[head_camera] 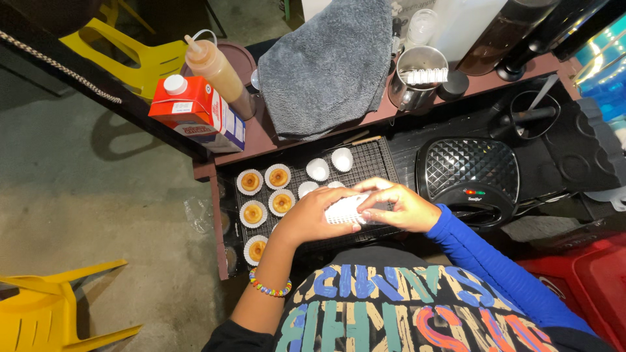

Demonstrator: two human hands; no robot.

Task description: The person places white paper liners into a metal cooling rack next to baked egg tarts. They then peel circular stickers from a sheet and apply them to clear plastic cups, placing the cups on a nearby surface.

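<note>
My left hand [312, 215] and my right hand [398, 205] meet over a black wire rack [372, 160], both gripping a stack of white fluted paper cups [345, 210]. A beaded bracelet circles my left wrist, and a blue sleeve covers my right arm. On the rack's left side sit several paper cups holding small golden pastries [279, 176]. Empty white paper cups [317, 169] stand near the rack's middle and back, partly hidden by my hands.
A red and white carton [199, 112], a squeeze bottle of brown sauce [218, 68], a grey towel [326, 65] and a metal cup [417, 81] sit on the brown shelf behind. A black waffle iron [468, 171] lies right. Yellow plastic chairs [45, 306] stand left.
</note>
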